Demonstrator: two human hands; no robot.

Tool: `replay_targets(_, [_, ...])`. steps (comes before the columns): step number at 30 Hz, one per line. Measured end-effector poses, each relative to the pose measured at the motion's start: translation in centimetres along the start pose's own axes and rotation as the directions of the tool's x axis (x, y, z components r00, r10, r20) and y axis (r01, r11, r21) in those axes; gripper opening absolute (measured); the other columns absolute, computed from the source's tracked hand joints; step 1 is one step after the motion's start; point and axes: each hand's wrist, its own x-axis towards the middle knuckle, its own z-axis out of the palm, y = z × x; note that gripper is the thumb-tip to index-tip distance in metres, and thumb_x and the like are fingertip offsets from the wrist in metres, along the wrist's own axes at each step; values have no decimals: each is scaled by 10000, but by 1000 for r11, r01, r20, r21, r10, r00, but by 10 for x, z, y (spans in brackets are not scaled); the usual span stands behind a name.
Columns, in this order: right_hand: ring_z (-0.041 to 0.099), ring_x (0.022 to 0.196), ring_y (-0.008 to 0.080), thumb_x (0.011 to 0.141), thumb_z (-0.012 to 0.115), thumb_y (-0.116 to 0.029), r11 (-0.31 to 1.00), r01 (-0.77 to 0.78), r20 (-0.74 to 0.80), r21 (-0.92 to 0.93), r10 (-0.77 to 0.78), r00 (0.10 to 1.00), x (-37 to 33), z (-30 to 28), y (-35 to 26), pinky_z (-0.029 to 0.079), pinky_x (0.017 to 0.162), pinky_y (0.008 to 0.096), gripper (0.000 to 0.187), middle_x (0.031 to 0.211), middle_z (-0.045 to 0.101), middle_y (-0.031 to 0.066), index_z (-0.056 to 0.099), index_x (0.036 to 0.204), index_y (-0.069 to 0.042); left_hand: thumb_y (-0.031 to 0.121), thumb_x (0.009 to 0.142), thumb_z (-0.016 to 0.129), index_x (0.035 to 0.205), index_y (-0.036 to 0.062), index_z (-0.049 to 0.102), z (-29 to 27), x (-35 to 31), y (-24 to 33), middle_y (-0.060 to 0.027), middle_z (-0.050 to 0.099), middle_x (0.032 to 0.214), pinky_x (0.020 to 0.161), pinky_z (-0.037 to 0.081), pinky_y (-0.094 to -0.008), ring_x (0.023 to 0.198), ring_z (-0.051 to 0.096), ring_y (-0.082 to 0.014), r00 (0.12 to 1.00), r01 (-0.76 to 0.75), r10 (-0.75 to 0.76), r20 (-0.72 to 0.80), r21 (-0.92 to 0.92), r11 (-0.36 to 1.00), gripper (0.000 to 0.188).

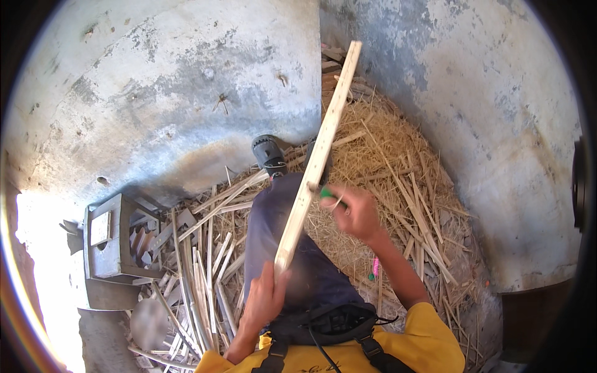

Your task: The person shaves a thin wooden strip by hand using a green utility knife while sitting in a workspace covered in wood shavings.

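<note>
A long pale strip of wood (320,152) slants across my lap, its far end pointing up toward the corner of the walls. My left hand (263,299) is closed around the strip's near end. Against the strip's right edge, about midway along, is a small tool with a green handle (327,194), gripped in my right hand (357,212). The tool's working end is too small and blurred to make out. Below the strip stretch my legs in dark trousers (273,217), with a dark shoe (268,152) beyond.
Straw-like shavings (367,161) and loose wood strips cover the floor on the right. More thin strips (214,280) lie to the left, near a grey wooden stool-like frame (112,236). Worn plaster walls (205,81) meet ahead. A pink and green object (374,268) lies beside my right forearm.
</note>
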Motion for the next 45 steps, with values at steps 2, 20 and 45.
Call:
replay_targets(2, [743,668,243,954,805,-302,1000,1,1,-5,-1,1000,18,-3,12,577,589,338,271,974,809,119,801,1063,-53,211,1078,622,1019,-1,479,-1,-10,-7,-305,608,700,550,434,-560,701,611,-568,999,35,-35,9,-5,999,263])
replay_targets(20, [366,473,18,1067,618,-481,643,-536,-202,547,723,661,33,-48,151,311,416,194,489,694,509,-62,684,1293,-53,266,1040,699,1079,-4,526,-16,-42,-34,-317,652,708,571,500,-569,720,680,-539,996,80,-83,23,118,990,322])
replay_targets(45, [359,414,0,1074,678,-298,441,-326,1,836,593,805,48,-6,-10,247,386,217,377,950,803,170,677,1299,5,242,983,795,1138,-7,597,-3,26,-19,-90,724,807,672,579,-356,750,739,-214,982,-189,189,-7,30,982,354])
